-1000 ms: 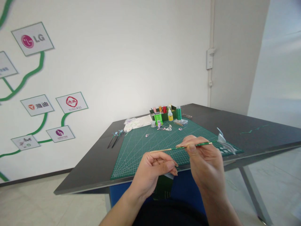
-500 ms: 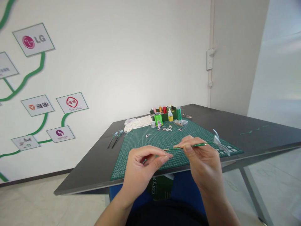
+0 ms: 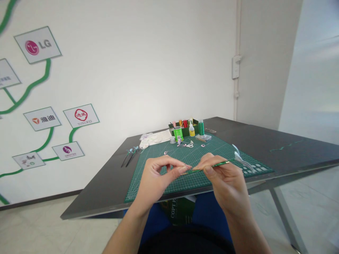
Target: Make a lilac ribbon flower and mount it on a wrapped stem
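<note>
My right hand (image 3: 227,176) grips a thin green-wrapped stem (image 3: 221,163) between thumb and fingers. Pale bluish-white petals (image 3: 243,163) stick out beyond that hand at the stem's right end. The stem's other end reaches leftward to the fingertips of my left hand (image 3: 161,174). Thumb and forefinger of the left hand are pinched together there; what lies between them is too small to make out. Both hands are above the near part of a green cutting mat (image 3: 150,180).
Farther back stand a bright green can (image 3: 178,134), a glue bottle (image 3: 191,130), a green thread spool (image 3: 201,127) and a box of spools (image 3: 196,123). Scissors (image 3: 190,145) lie on the mat. Two dark stems with bluish tops (image 3: 132,155) rest on the black table (image 3: 111,176) at left.
The stem and its petals have shifted slightly left with my right hand. My left fingertips have risen a little, and the stem's left end now shows below them.
</note>
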